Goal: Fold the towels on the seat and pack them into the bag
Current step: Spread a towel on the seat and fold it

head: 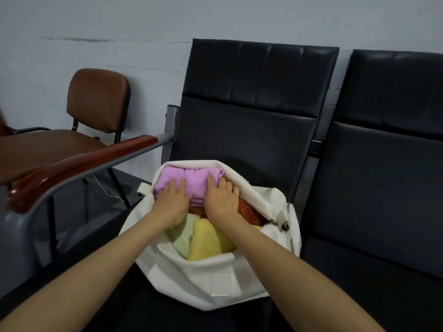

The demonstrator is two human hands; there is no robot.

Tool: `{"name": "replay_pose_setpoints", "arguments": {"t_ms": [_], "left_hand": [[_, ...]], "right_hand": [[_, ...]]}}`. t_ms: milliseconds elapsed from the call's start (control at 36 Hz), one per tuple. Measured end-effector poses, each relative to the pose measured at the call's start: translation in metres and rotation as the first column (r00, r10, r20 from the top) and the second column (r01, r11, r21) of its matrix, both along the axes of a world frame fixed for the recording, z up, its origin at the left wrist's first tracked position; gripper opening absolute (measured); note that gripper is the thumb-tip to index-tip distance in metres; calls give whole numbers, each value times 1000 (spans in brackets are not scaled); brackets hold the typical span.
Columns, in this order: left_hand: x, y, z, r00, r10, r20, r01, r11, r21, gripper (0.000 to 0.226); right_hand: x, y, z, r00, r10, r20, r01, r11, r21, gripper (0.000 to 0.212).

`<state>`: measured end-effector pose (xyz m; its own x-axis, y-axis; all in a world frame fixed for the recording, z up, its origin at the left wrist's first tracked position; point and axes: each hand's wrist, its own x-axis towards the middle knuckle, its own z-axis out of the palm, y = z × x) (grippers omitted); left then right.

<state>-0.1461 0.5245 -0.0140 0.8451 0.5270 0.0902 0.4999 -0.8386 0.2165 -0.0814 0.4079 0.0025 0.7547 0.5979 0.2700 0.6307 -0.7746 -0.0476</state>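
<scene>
While left hand (171, 202) and right hand (221, 200) press pink towel (189, 178) in white bag (191, 279), fingers (173, 186) seemingly flat

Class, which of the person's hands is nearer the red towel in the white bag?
Right. The right hand sits directly beside the red towel; the left hand presses the pink towel, farther left.
</scene>
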Motion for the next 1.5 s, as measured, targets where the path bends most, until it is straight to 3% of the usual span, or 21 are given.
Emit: {"name": "replay_pose_setpoints", "arguments": {"t_ms": [111,194,250,333,444,500,639,722,861,1028,1194,1333,1500], "left_hand": [[10,16,2,991,-74,-109,56,985,-163,62],[10,24,7,982,-97,-162,65,980,-190,63],[7,23,11,976,-113,-185,82,982,-170,64],[3,22,10,978,-93,-187,69,989,-130,68],[-1,7,7,998,-55,-31,60,973,221,54],[-2,-1,1,994,-112,-16,113,976,184,51],[4,3,-8,971,-167,-170,167,986,-13,52],[5,0,2,967,-168,-193,159,985,-60,54],[-11,-11,33,966,-196,-166,175,976,-130,60],[-40,-55,67,973,-196,124,222,943,-249,72],[-59,-154,92,854,-240,462,392,880,-268,67],[-54,-253,96,767,-414,490,558,808,-191,63],[-37,-363,84,717,-573,397,676,711,-193,63]], "right_hand": [[1,-1,-2,999,4,47,1,995,-95,42],[-7,-3,4,971,14,237,-1,998,-56,25],[-7,-5,5,935,137,327,-93,985,-145,24],[-5,-11,11,947,218,236,-158,955,-249,33],[-2,-12,15,977,165,136,-107,929,-355,39],[5,-12,15,983,154,99,-107,922,-371,44],[12,-16,11,989,147,-36,-149,903,-403,52],[11,-19,16,984,160,-81,-179,916,-358,49],[-1,-43,35,970,216,-116,-229,967,-116,45],[-20,-107,61,984,168,-58,-166,986,30,47],[-38,-211,90,999,27,-21,-23,988,155,51],[-55,-319,93,988,-151,-37,155,957,247,52],[-71,-448,75,917,-376,-132,398,871,288,52]]}}
